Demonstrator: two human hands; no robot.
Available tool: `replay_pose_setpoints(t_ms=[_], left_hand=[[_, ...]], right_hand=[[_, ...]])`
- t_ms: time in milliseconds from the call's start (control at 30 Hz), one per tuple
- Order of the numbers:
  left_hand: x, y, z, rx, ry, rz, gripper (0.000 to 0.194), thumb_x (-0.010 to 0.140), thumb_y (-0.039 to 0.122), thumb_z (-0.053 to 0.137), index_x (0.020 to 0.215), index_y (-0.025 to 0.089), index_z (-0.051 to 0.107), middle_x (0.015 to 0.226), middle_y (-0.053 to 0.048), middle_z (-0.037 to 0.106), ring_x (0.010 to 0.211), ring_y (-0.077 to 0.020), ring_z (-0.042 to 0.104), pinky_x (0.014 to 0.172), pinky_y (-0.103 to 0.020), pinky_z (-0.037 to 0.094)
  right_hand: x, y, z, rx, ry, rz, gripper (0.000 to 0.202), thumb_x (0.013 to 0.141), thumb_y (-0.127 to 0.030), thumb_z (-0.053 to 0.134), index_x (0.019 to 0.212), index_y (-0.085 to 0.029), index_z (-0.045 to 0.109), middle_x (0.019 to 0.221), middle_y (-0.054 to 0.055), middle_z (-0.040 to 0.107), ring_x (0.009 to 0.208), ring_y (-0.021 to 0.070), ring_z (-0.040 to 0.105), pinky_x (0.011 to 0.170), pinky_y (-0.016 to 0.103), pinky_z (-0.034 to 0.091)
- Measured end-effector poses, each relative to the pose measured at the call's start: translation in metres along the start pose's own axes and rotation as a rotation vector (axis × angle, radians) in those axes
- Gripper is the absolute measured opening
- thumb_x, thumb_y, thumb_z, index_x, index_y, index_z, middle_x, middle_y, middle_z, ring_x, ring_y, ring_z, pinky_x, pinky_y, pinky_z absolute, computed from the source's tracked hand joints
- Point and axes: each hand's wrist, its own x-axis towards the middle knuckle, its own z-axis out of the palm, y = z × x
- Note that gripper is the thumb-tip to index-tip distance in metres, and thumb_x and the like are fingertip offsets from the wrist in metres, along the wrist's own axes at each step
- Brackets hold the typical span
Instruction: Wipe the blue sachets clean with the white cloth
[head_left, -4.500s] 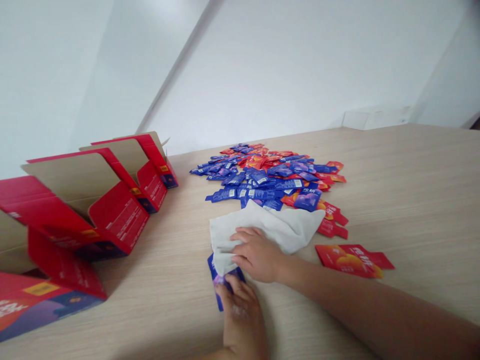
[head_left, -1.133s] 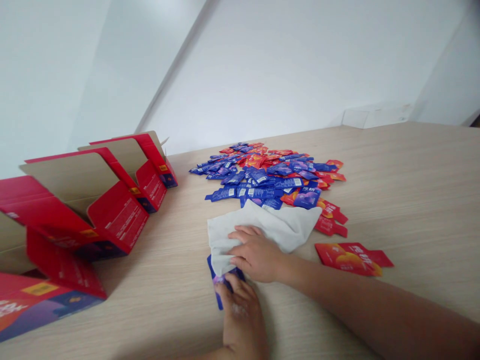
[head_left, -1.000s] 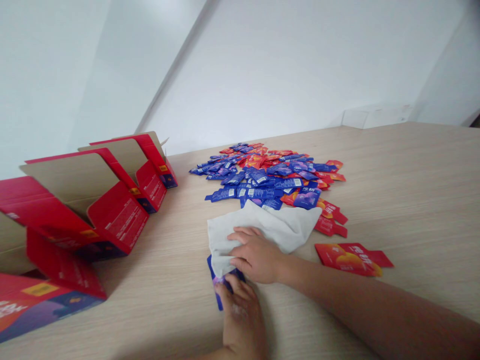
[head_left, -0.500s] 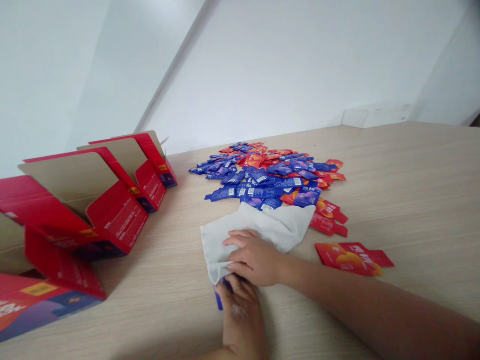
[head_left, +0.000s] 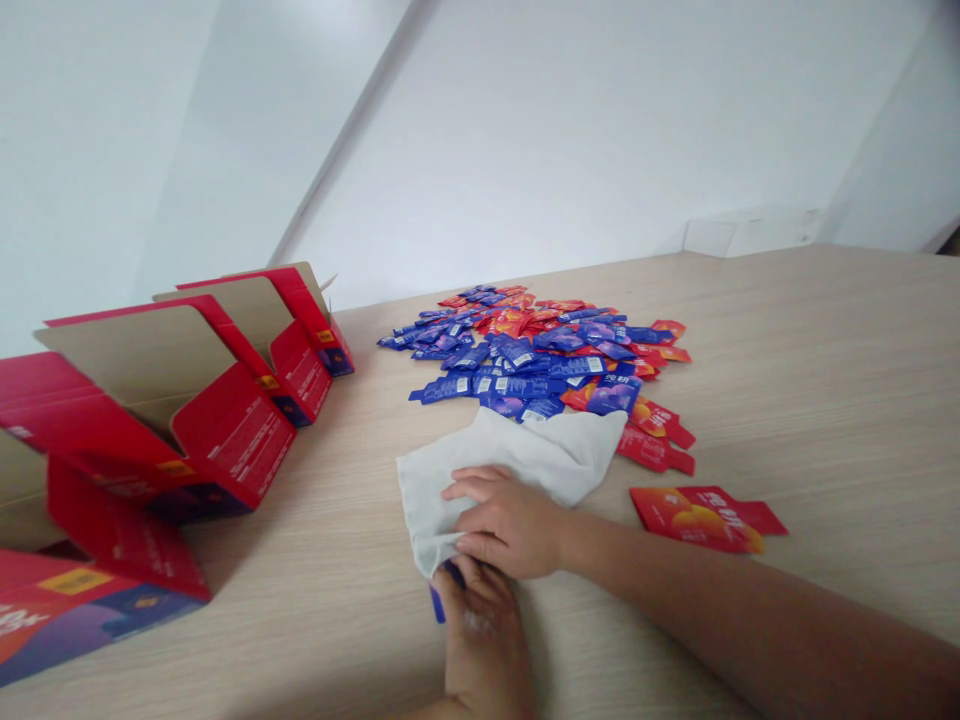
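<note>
Near the table's front, my left hand [head_left: 484, 625] is closed over a blue packet [head_left: 438, 604], and only a strip of it shows past the fingers. A pale grey-white cloth [head_left: 540, 445] lies rumpled just beyond it and covers whatever is underneath. My right hand [head_left: 506, 520] presses down on this cloth with bent fingers and holds it against the table. The two hands almost touch at the cloth's near corner. Beside my right forearm lies a single flat red packet [head_left: 701, 517] with orange fruit printed on it.
A pile of blue and red packets [head_left: 525, 355] spreads behind the cloth, its near edge touching it. Several open red cartons [head_left: 236, 440] with raised flaps stand along the left of the wooden table [head_left: 840, 380]. A white wall [head_left: 600, 130] rises at the back.
The cloth and my right hand have shifted slightly left and toward me. My left hand stays nearly in place on the blue packet.
</note>
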Motion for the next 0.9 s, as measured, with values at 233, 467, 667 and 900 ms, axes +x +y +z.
replay_pose_setpoints(t_ms=[233, 467, 667, 900], left_hand=[[-0.0013, 0.0011, 0.0017, 0.037, 0.006, -0.005, 0.035, 0.079, 0.005, 0.042, 0.106, 0.001, 0.066, 0.108, -0.025, 0.067, 0.093, -0.0287, 0.067, 0.096, -0.048, 0.043], [-0.0011, 0.0015, 0.0023, 0.081, 0.01, -0.002, 0.037, 0.077, 0.004, 0.044, 0.108, 0.003, 0.065, 0.106, -0.023, 0.069, 0.093, -0.0282, 0.067, 0.096, -0.046, 0.043], [-0.0003, 0.0011, 0.0041, 0.032, 0.015, -0.002, 0.037, 0.078, 0.004, 0.043, 0.107, 0.003, 0.065, 0.105, -0.022, 0.069, 0.096, -0.0277, 0.066, 0.095, -0.047, 0.044], [-0.0017, 0.0004, 0.0059, -0.047, 0.006, -0.009, 0.035, 0.079, 0.004, 0.044, 0.106, 0.005, 0.067, 0.107, -0.02, 0.069, 0.096, -0.0268, 0.067, 0.096, -0.047, 0.043]], right_hand=[[0.0015, 0.0037, 0.0066, -0.024, 0.056, 0.175, 0.028, 0.091, -0.036, 0.048, 0.089, -0.022, 0.072, 0.127, 0.006, 0.057, 0.128, 0.0263, 0.038, 0.104, 0.046, 0.029], [0.0003, 0.0022, 0.0012, 0.007, 0.009, 0.027, 0.026, 0.09, -0.034, 0.049, 0.086, -0.02, 0.071, 0.13, 0.006, 0.056, 0.128, 0.0247, 0.039, 0.105, 0.042, 0.03], [0.0018, 0.0008, 0.0033, 0.005, 0.028, 0.094, 0.027, 0.091, -0.035, 0.049, 0.088, -0.021, 0.072, 0.127, 0.006, 0.057, 0.127, 0.0251, 0.039, 0.104, 0.043, 0.03], [0.0005, 0.0025, 0.0015, 0.008, 0.012, 0.1, 0.028, 0.091, -0.036, 0.048, 0.089, -0.021, 0.072, 0.128, 0.007, 0.057, 0.128, 0.0253, 0.039, 0.104, 0.043, 0.03]])
